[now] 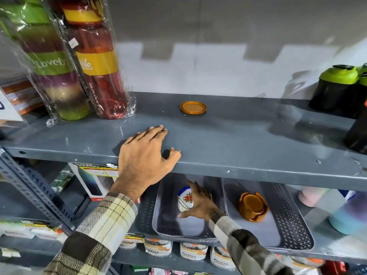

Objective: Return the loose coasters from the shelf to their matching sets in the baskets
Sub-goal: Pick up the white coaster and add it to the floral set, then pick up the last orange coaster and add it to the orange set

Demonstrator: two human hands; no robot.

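Flat and open, the left hand (146, 153) holds nothing; its palm rests on the front edge of the grey metal shelf (248, 135), most likely to steady the person as they lean toward the level below. Left of it stand two tall bottles (79, 62) in crinkled clear wrap. Lower and to the right, the right hand (200, 203) reaches into the left basket (164, 221), fingers spread against a white floral coaster set (184, 197) standing on edge; whether its grip is closed on a coaster I cannot tell. Further back on the shelf lies one loose orange coaster (193, 107), a smooth round plastic disc with a raised rim, untouched. Its match, the orange coaster set (253, 207) in a slotted holder, sits in the right basket (294, 221), a grey perforated plastic tray.
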